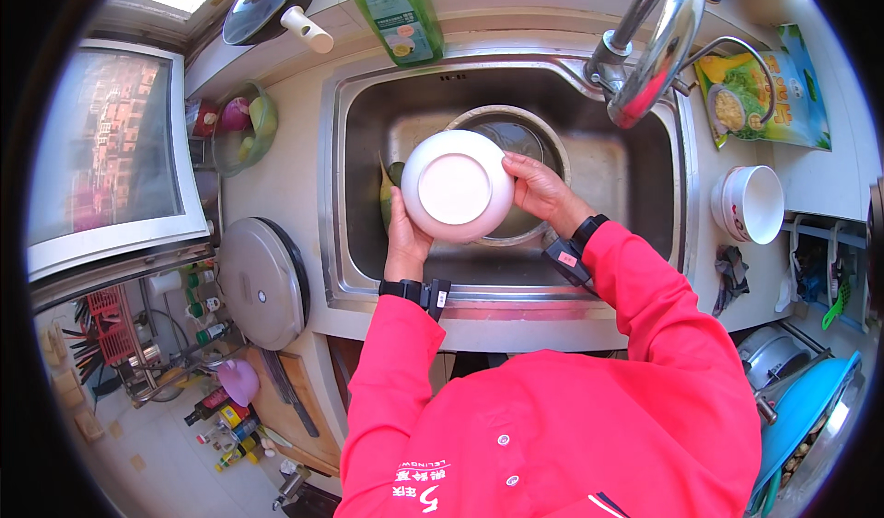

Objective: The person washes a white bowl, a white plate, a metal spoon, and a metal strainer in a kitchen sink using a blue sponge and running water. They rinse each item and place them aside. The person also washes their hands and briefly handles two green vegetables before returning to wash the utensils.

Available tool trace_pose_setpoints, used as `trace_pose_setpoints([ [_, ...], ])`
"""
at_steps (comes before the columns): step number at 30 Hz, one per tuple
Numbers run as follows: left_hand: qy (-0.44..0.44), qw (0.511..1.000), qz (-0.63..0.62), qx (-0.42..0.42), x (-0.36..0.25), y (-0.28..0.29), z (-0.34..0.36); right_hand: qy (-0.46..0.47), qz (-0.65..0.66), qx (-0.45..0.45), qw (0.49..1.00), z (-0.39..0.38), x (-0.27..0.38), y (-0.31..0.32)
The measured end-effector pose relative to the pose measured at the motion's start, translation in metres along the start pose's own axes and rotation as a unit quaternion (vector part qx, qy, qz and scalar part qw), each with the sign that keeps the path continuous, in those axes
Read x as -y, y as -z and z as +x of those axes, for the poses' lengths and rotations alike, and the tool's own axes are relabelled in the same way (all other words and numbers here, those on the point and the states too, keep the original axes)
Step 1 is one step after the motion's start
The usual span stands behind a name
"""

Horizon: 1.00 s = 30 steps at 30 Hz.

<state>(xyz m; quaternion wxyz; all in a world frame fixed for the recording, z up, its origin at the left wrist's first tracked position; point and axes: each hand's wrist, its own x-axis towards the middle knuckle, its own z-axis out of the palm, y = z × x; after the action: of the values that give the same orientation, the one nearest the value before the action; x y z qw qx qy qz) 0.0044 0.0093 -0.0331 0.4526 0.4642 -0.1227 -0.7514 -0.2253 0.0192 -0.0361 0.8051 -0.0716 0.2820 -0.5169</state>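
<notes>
Between my two hands is a white bowl (458,189), its underside and round foot ring facing up. My left hand (405,240) grips its lower left rim, with the fingers mostly hidden beneath. My right hand (541,189) holds the right rim, thumb on the outer wall. Under the bowl, a round metal basin (555,145) with water in it stands in the steel sink (626,196), partly covered by the bowl. Something long and green, perhaps a vegetable (386,196), lies in the sink left of the bowl.
A curved chrome faucet (658,58) rises at the sink's back right. Behind the sink stands a green bottle (398,16). White bowls (750,205) and a food bag (769,94) sit to the right. At left are a large grey lid (262,283) and a green basket (247,129).
</notes>
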Motion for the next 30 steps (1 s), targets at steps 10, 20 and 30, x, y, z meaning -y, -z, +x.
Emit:
trace_pose_setpoints([
  [10,-0.159,0.965,0.136,-0.16,-0.009,-0.021,0.001,0.188,-0.795,-0.157,0.555,0.051,-0.004,0.057],
  [20,-0.21,0.919,0.253,-0.217,0.001,-0.025,0.009,0.134,-0.629,-0.148,0.751,0.062,-0.012,0.031],
  [30,-0.198,0.927,0.266,-0.173,0.01,-0.042,0.007,0.367,-0.725,0.015,0.583,0.012,-0.032,-0.074],
])
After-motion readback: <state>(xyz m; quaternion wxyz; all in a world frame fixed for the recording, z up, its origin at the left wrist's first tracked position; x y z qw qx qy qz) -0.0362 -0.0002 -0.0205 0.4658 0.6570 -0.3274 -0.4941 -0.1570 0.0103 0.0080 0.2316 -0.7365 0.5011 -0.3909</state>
